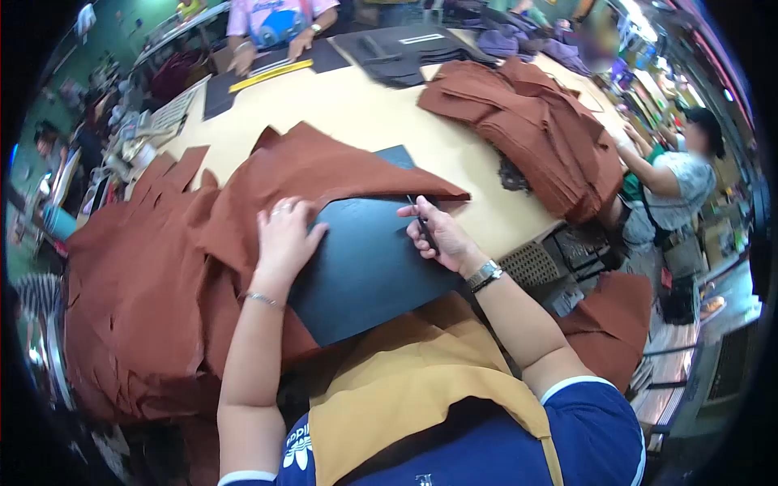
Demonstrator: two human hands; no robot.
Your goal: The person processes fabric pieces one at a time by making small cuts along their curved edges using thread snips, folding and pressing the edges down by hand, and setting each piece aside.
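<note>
My left hand [285,235] lies on reddish-brown fabric [235,235] with its fingers spread and the thumb apart. The fabric is folded back over a dark flat board [365,259], whose bare surface shows between my hands. In my right hand [442,235] is a slim black-handled tool [426,231] with a thin tip that points at the fabric's edge. Its exact kind is too small to make out. That tip is close to the fold where brown fabric meets the board.
A pile of brown fabric pieces [527,130] lies on the table [365,105] at the right. Dark panels [397,53] and a yellow ruler [271,76] lie at the far side, by another person's hands. At the right sits a co-worker [668,178]. A tan apron [421,381] covers my lap.
</note>
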